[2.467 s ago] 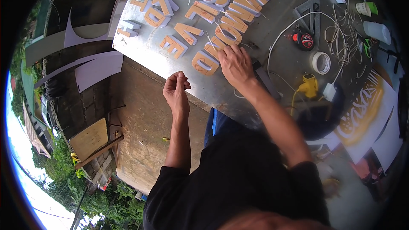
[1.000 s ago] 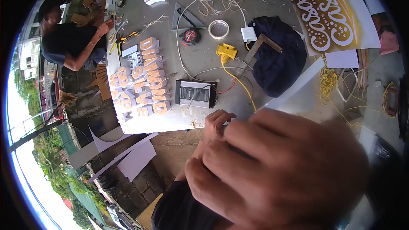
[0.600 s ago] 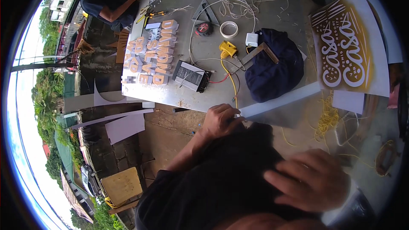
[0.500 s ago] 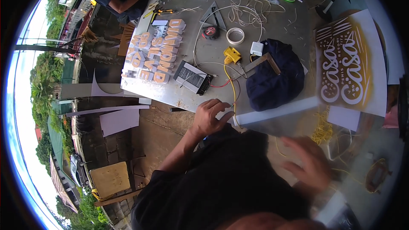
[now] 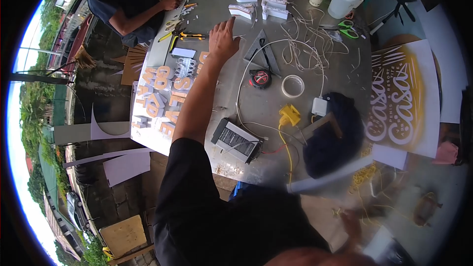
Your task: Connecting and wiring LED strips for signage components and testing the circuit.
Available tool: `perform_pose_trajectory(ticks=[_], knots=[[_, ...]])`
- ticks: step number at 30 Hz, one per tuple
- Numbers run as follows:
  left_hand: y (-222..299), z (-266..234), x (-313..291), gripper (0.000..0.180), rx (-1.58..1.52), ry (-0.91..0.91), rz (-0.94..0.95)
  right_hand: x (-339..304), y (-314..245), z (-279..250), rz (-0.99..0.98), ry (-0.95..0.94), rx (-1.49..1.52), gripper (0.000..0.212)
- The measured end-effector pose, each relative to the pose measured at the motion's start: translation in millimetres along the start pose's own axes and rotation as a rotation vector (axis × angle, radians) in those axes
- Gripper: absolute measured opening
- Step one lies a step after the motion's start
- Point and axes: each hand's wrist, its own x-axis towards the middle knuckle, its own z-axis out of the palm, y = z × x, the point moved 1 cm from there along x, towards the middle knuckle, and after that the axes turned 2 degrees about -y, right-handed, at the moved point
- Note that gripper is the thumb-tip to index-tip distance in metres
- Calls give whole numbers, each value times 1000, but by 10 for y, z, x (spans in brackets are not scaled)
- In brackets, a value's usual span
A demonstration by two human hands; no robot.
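My left hand (image 5: pixel 224 42) reaches far over the metal table, fingers stretched out and holding nothing. Its fingertips come close to white block-shaped letters (image 5: pixel 242 10) at the far side. Beneath my left arm stand rows of letters with tan faces (image 5: pixel 161 79), partly covered by it. Pliers with yellow-black handles (image 5: pixel 191 36) lie left of the hand, and a black-handled tool on a triangular plate (image 5: pixel 266 51) lies right of it. Down at the lower right, my right hand (image 5: pixel 352 229) is off the table and smeared, so its fingers do not show clearly.
A power supply (image 5: pixel 236 140), tape measure (image 5: pixel 259 78), tape roll (image 5: pixel 293 86), yellow plug (image 5: pixel 289 115), dark cloth (image 5: pixel 335 140) and metal square (image 5: pixel 329 124) are on the table. Loose white cable (image 5: pixel 295 34), green scissors (image 5: pixel 349 30) and a pitcher (image 5: pixel 343 2) lie beyond. A co-worker (image 5: pixel 125 7) works at far left.
My left hand has left the wires at the table's near edge and stretched far forward, its fingers opening out. My right hand has dropped lower. The view has shifted.
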Motion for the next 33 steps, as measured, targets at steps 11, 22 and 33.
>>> perform_pose_trajectory(ticks=[11, 22, 33], knots=[[-1082, 1357, 1094, 61, 239, -151, -12, -1183, 1365, 1834, 850, -73, 660, 35], [-1223, 1492, 1508, 45, 268, -212, 43, -1469, 1060, 1864, 597, 58, 1061, 53], [-1190, 1681, 1609, 38, 264, -382, 51, -1190, 978, 1982, 612, 40, 1048, 51]])
